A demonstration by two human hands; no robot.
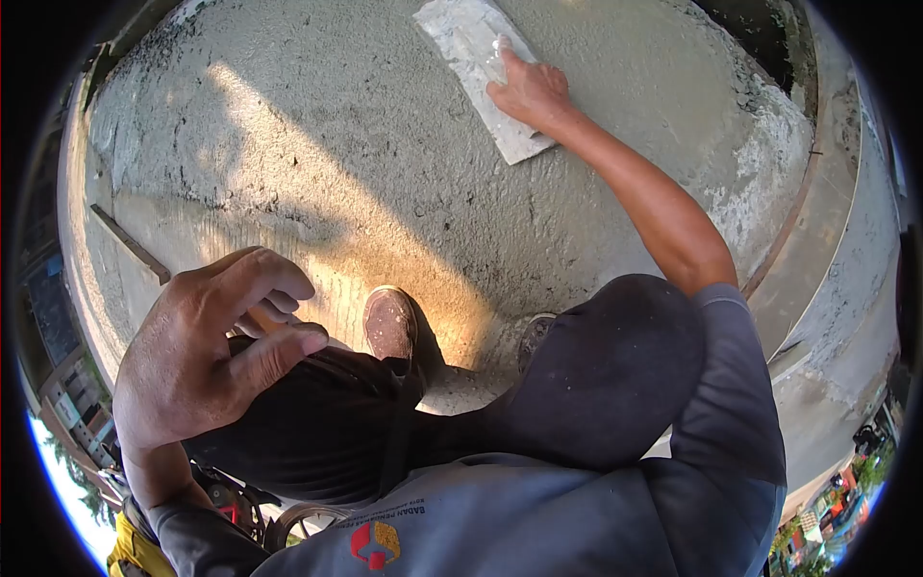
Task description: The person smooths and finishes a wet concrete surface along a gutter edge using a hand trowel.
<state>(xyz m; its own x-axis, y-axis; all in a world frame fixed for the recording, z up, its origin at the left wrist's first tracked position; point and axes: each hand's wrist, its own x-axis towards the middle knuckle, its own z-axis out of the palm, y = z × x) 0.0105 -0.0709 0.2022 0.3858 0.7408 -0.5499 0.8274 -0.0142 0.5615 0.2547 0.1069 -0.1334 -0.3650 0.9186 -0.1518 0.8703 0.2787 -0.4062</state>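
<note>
My right hand (538,94) stretches far forward, its fingers closed round the handle of a flat, cement-smeared float (458,31). The float lies on wet grey concrete (385,125), set at a slant; the hand covers most of the handle. Close to the camera on the left, my left hand (207,346) hovers above my left knee. Its fingers bend loosely, the thumb stands apart, and nothing shows in the grasp. Fine pits and rough patches mark the concrete around the float.
My shoes, the left one (390,322) plainest, rest on the cement surface between my bent knees. A thin strip (131,244) lies at the left. A raised edge (806,212) bounds the right side. Sunlight crosses the concrete diagonally.
</note>
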